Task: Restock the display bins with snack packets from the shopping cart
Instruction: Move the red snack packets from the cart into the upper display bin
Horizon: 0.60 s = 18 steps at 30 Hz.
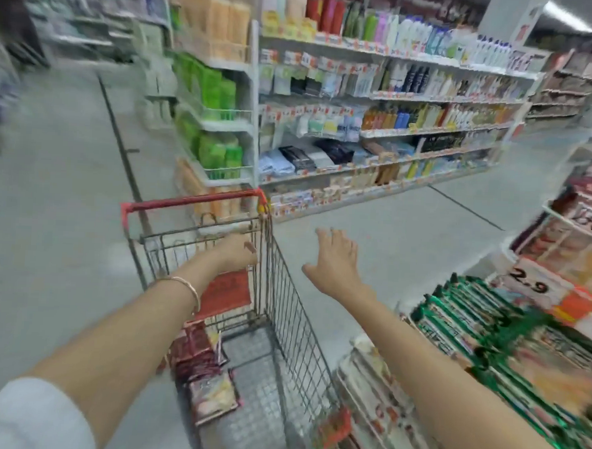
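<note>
A wire shopping cart with a red handle stands in front of me. Dark red and pale snack packets lie along its left inner side. My left hand reaches deep into the cart near its far end, fingers curled at the wire there; whether it grips anything is hidden by blur. My right hand hovers over the floor to the right of the cart, fingers spread and holding nothing. At the right, display bins hold green packets and other snacks.
A long shelf unit of bottles and pouches faces me across the aisle. An end rack with green and orange packs stands just beyond the cart. A price sign reading 2.9 sits above the bins. Grey floor stretches to the left.
</note>
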Each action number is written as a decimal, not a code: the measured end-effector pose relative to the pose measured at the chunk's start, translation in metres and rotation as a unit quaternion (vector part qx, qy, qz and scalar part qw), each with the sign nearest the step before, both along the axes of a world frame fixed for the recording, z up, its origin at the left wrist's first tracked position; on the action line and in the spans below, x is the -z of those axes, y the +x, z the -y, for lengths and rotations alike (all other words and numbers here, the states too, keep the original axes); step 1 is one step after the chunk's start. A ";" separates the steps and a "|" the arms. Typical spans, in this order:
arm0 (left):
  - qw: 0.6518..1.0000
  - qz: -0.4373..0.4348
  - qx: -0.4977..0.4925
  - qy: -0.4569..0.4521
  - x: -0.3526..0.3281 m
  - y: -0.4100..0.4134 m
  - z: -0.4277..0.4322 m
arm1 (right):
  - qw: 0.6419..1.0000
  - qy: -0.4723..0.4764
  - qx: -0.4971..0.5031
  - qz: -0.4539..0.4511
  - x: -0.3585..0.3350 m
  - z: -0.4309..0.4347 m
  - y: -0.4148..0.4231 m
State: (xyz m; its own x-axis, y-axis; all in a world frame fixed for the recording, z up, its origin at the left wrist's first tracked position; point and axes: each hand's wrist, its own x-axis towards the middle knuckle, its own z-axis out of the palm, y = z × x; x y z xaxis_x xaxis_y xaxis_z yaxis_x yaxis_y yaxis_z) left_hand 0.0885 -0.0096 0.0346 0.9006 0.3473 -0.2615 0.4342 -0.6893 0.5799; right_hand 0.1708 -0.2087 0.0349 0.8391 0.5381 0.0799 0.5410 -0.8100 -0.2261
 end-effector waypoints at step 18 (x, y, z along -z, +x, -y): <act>0.950 -0.109 -0.232 -0.176 0.198 -0.080 -0.077 | 0.924 -0.217 -0.168 -0.266 0.221 -0.127 -0.007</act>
State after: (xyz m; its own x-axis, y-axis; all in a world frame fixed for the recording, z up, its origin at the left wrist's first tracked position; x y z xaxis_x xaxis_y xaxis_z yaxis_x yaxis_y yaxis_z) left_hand 0.0085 0.0679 -0.1635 0.5827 0.5501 -0.5982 0.7807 -0.1742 0.6002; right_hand 0.1636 -0.0819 -0.1865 0.4774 0.6591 -0.5811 0.6838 -0.6940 -0.2253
